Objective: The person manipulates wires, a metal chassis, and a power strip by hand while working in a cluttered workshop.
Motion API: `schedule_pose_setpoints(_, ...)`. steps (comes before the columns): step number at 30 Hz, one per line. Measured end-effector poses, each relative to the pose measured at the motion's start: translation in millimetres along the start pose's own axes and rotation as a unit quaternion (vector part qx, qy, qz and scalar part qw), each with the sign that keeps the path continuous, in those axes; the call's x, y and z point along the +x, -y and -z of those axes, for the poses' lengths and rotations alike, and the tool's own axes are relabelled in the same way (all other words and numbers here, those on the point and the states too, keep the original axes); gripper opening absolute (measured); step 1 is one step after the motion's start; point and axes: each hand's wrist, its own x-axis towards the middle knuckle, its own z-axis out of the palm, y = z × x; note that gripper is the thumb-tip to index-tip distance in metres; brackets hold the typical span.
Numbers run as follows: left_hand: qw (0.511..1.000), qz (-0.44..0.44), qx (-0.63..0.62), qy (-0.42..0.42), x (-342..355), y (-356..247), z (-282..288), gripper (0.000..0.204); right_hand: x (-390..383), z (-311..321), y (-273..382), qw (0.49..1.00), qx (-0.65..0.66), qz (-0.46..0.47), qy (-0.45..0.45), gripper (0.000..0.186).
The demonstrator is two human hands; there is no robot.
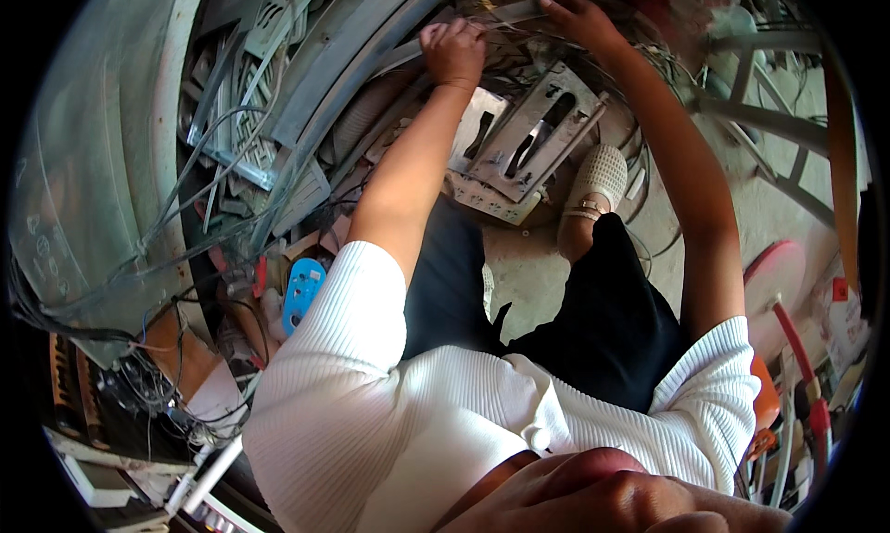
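My left hand (pixel 452 49) is curled closed on a long, bent grey strip (pixel 514 14) near the top of the view. My right hand (pixel 579 25) grips the same strip further right, its fingertips at the upper edge. Thin wires run around both hands; their ends are hard to make out. Below them lie slotted metal plates (pixel 538 134) on a heap of metal pieces, beside my right shoe (pixel 593 176).
Long metal channels (pixel 343 32), metal scrap (pixel 241 134) and tangled cables (pixel 139 385) crowd the left. On the right stand grey tubular frames (pixel 769 116) and a pink round seat (pixel 774 264) on the concrete floor (pixel 528 264). A blue plastic piece (pixel 301 292) lies by my left arm.
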Motion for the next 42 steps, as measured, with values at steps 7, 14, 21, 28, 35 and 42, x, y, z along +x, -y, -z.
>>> schedule_pose_setpoints(7, 0.991, 0.101, -0.083, 0.042, 0.0, -22.8, 25.8, 0.023, 18.3, -13.2, -11.2, 0.986, 0.154, -0.051, -0.035, 0.051)
schedule_pose_setpoints(14, 0.686, 0.597, -0.416, -0.014, -15.9, 0.1, 91.7, 0.042, -11.5, 53.8, 30.1, 0.943, 0.306, -0.016, -0.131, 0.056)
schedule_pose_setpoints(21, 0.390, 0.741, -0.544, -0.051, -32.4, 45.8, 99.6, 0.045, -46.5, 97.5, 64.7, 0.934, 0.275, 0.077, -0.216, 0.039)
schedule_pose_setpoints(28, 0.297, 0.683, -0.667, -0.016, -27.8, 36.8, 82.6, 0.049, -113.8, 105.1, 108.2, 0.902, 0.276, 0.170, -0.285, 0.032)
schedule_pose_setpoints(35, 0.281, 0.636, -0.717, 0.042, -25.7, 21.2, 97.8, 0.023, -173.4, 115.9, 143.2, 0.891, 0.173, 0.274, -0.316, 0.040)
schedule_pose_setpoints(42, 0.257, 0.615, -0.731, 0.149, -20.9, -4.2, 130.1, 0.015, -216.5, 130.3, 145.2, 0.829, 0.108, 0.389, -0.387, 0.066)
